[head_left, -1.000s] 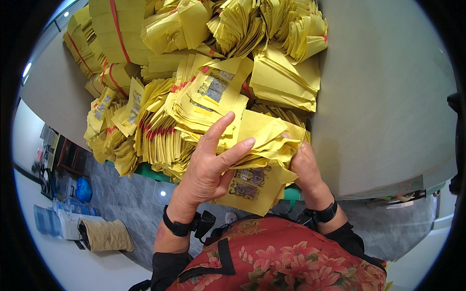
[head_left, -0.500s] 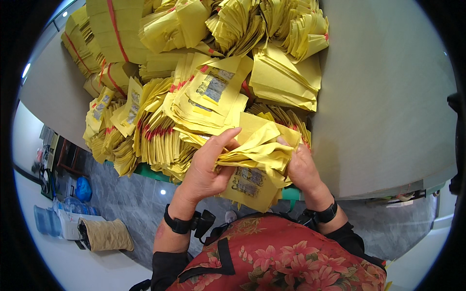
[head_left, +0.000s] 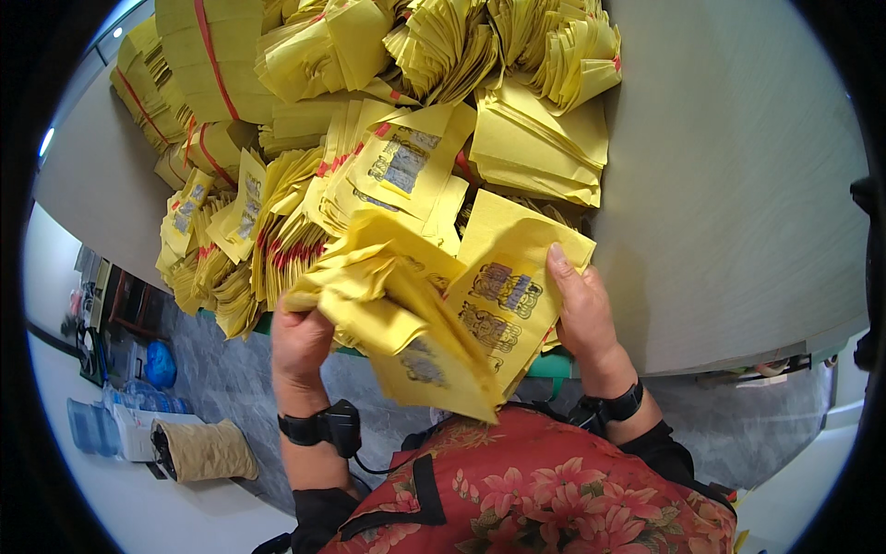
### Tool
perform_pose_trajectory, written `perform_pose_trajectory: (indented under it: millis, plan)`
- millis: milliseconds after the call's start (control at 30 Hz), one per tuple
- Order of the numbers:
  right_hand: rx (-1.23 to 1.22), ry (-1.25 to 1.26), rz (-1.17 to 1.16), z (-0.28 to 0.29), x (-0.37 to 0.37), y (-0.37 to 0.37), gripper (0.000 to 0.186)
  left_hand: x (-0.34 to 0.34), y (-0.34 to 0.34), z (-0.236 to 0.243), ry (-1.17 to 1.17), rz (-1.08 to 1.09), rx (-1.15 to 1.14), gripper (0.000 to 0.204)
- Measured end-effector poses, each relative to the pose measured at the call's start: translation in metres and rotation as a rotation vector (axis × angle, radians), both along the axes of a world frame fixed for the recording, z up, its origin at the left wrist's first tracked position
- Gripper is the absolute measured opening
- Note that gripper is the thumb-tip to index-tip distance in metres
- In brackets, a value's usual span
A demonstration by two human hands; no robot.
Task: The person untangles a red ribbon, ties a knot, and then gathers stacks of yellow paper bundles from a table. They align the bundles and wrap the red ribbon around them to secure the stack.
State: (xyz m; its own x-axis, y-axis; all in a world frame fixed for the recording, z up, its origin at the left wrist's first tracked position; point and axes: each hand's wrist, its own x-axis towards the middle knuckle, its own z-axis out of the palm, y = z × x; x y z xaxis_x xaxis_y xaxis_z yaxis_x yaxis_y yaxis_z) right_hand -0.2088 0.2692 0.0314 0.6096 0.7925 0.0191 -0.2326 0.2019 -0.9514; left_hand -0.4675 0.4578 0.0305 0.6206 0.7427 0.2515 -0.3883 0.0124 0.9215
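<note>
In front of my body, my left hand (head_left: 301, 346) is closed around the outer end of a crumpled bunch of yellow paper sheets (head_left: 388, 314), which fans and folds toward the middle. My right hand (head_left: 583, 309) grips a flatter yellow printed sheet (head_left: 503, 286) by its right edge, thumb on top. Dark figures and a small patch of colour are printed on it. The two papers meet low in the middle, where I cannot tell if they are joined. Just beyond lies a stack of printed yellow sheets (head_left: 406, 166) with a silvery patch on top.
Bundles of yellow paper (head_left: 212, 65) tied with red bands are heaped on the pale table (head_left: 720, 185). A row of folded yellow packets (head_left: 286, 240) with red strips lies at the near left. On the floor stand a brown bag (head_left: 205, 450) and a blue water jug (head_left: 92, 427).
My left hand has swung left and down with the crumpled papers. They have opened away from the printed sheet in my right hand, whose face now shows.
</note>
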Motion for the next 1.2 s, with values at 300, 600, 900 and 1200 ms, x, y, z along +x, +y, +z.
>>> perform_pose_trajectory:
  millis: [300, 600, 900, 1200]
  plan:
    - [-0.002, -0.076, -0.092, -0.005, 0.006, 0.006, 0.033, -0.027, -0.002, 0.059, -0.378, 0.037, 0.268, 0.038]
    - [0.004, -0.050, 0.005, -0.001, -0.001, 0.011, 0.034, 0.018, -0.031, 0.075, -0.105, 0.068, 0.085, 0.021]
    - [-0.064, -0.104, 0.112, -0.011, 0.003, 0.011, 0.046, 0.109, -0.032, 0.034, 0.397, 0.003, 0.579, 0.023]
    - [0.274, 0.074, 0.369, -0.003, -0.006, -0.005, 0.091, 0.131, -0.038, 0.020, 0.377, 0.249, 0.763, 0.022]
